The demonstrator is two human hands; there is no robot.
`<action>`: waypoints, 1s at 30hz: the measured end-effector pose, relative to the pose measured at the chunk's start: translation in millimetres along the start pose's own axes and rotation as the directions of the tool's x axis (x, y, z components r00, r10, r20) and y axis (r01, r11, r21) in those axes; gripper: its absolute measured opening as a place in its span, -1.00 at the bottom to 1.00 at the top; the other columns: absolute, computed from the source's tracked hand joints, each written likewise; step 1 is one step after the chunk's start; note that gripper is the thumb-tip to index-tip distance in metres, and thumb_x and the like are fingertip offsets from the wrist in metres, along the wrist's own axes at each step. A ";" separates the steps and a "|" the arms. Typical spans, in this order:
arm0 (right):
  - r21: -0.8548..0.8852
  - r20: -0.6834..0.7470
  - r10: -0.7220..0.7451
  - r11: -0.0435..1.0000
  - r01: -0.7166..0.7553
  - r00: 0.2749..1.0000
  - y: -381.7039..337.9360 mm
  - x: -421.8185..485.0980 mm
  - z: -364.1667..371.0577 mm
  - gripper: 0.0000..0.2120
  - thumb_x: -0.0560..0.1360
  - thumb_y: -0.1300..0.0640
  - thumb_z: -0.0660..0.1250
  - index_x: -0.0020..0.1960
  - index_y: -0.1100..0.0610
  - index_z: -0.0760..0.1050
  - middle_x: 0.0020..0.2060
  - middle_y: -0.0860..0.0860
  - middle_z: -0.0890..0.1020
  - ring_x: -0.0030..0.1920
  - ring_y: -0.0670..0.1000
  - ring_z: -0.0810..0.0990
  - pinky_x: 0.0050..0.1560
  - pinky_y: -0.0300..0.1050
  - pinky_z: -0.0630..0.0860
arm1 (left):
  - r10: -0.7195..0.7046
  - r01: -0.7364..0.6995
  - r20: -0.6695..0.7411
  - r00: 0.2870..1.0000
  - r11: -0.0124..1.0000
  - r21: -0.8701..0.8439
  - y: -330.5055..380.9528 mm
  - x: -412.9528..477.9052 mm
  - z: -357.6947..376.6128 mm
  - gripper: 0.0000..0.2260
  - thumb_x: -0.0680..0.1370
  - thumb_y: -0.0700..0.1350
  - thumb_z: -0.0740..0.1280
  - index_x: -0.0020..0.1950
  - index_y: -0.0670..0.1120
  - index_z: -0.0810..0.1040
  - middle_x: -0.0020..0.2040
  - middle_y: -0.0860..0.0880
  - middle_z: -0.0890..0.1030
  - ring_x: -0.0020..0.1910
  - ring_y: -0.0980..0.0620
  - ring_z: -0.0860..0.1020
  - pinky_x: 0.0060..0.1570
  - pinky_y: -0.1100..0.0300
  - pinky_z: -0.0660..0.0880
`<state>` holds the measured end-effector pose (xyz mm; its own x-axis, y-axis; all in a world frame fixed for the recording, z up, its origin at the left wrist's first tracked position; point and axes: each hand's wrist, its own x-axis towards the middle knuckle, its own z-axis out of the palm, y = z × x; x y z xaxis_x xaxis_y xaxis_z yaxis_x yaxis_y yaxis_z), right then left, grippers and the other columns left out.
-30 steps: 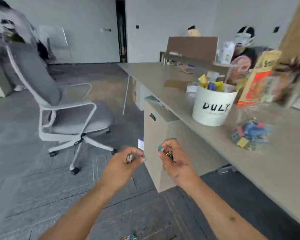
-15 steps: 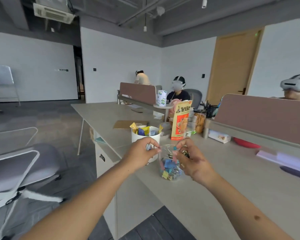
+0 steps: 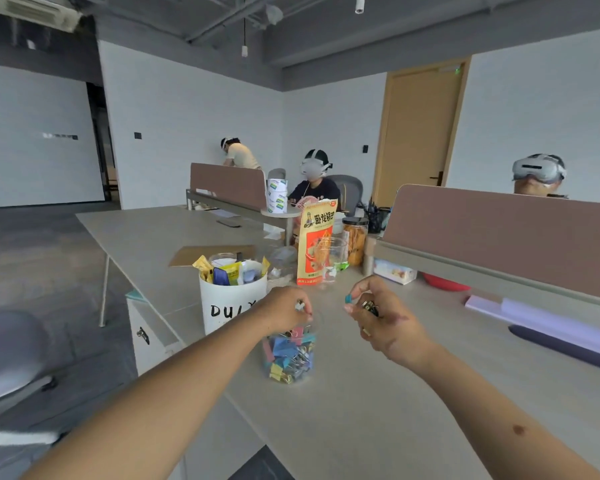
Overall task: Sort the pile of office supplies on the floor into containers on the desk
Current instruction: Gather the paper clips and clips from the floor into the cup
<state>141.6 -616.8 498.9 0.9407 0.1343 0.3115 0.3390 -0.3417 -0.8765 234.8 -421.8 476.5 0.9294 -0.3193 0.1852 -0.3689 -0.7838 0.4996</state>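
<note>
Clear jar (image 3: 289,353): upright on desk (image 3: 361,417), part filled with mixed coloured binder clips (image 3: 284,348). White bucket (image 3: 227,304): upright, just left of jar, stuffed with packets. Teal clip (image 3: 348,298): pinched by right hand (image 3: 385,323), above right of jar. Small pale clip (image 3: 300,305): in left hand (image 3: 284,308) fingertips, over the jar's mouth.

The pale table (image 3: 378,410) runs long toward the far wall. Near its front edge stand a white bucket (image 3: 229,303) stuffed with packets and, just beside it, a clear jar (image 3: 315,336) of coloured binder clips (image 3: 286,351) — behind them an upright orange snack bag (image 3: 314,244). A flat brown envelope (image 3: 201,254) lies farther back, and a dark wrist rest (image 3: 561,348) at the right.
</note>
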 end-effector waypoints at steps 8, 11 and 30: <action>-0.013 0.058 -0.056 0.998 0.057 0.997 2.6 26.1 9.0 -0.88 0.58 0.20 0.30 0.00 0.12 0.35 -0.35 0.01 0.37 -0.55 -0.12 0.24 -0.56 -0.30 0.23 | 0.033 -0.012 0.250 0.968 0.996 -0.085 1.2 -10.4 -33.7 -0.76 0.45 -0.12 0.50 0.09 0.03 0.63 0.04 0.06 0.67 0.02 0.11 0.61 0.11 0.16 0.54; -0.005 0.066 -0.050 0.999 0.051 0.997 -2.0 42.0 18.6 -0.86 0.58 0.20 0.30 0.02 0.17 0.32 -0.31 0.04 0.37 -0.58 -0.17 0.23 -0.59 -0.34 0.22 | 0.034 -0.007 0.234 0.972 0.993 -0.118 -0.7 -16.6 -46.8 -0.66 0.44 -0.17 0.51 0.19 0.01 0.58 0.05 0.10 0.67 -0.08 0.22 0.60 -0.09 0.30 0.51; -0.430 0.259 0.171 0.902 -0.045 0.951 -1.3 84.7 86.5 -0.77 0.53 0.20 0.35 0.14 0.15 0.39 0.02 0.07 0.51 -0.18 -0.06 0.47 -0.29 -0.25 0.41 | 0.007 -0.030 -0.239 0.971 0.996 -0.089 -45.2 -69.8 -50.0 -0.73 0.54 -0.22 0.33 0.15 0.09 0.56 0.12 0.16 0.57 0.05 0.17 0.46 -0.19 0.56 0.28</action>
<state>219.9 -524.6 494.7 0.9491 0.3107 0.0511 0.2684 -0.7138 -0.6468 187.4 -337.4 483.3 0.9031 -0.1884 0.3860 -0.3935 -0.7233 0.5675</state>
